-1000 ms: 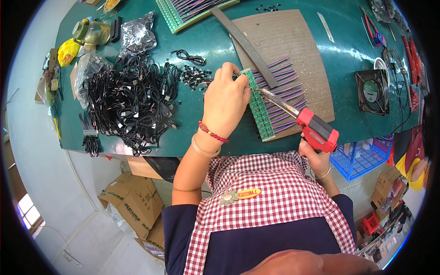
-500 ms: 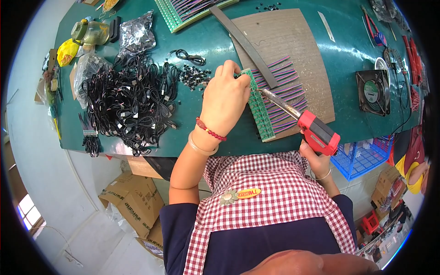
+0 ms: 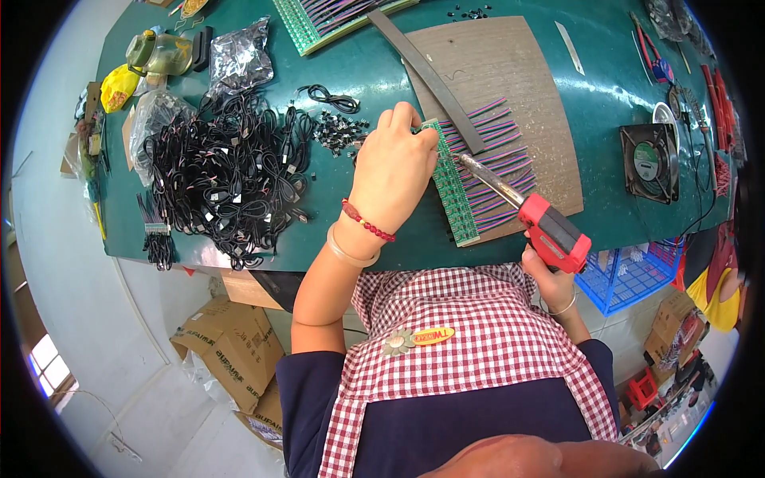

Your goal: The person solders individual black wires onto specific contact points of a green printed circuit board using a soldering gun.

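Far left on the green table [image 3: 606, 119]: big tangle of black cables [image 3: 227, 179], small black connectors [image 3: 339, 131] just right of it. Left hand [image 3: 392, 171] palm down, fingers curled over the top end of the green circuit-board strip [image 3: 451, 187] (pressing it, not lifting). Striped purple wires [image 3: 498, 171] run off the strip across a brown board [image 3: 510, 72]. Right hand [image 3: 550, 275] wrapped around a red-handled soldering iron [image 3: 526, 207], tip at the strip. Small black fan [image 3: 649, 163] far right.
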The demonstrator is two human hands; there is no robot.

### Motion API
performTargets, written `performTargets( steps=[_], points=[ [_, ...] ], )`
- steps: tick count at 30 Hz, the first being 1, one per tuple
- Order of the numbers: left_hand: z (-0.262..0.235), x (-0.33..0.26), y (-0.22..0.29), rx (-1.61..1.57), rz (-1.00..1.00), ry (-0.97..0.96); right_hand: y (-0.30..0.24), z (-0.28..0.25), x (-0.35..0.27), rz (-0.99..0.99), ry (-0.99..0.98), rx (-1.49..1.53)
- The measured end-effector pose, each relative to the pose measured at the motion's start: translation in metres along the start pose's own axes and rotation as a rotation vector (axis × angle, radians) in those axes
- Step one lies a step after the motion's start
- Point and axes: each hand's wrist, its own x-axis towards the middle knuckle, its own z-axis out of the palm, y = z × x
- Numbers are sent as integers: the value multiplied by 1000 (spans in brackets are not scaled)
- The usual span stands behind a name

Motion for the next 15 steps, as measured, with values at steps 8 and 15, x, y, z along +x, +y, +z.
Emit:
performTargets(
  steps=[8,15],
  points=[
    [-1,0,0,7,8,-5,-4,-2,1,69,-5,61],
    [-2,2,-1,21,12,-31,-5,1,3,60,-5,13]
  ],
)
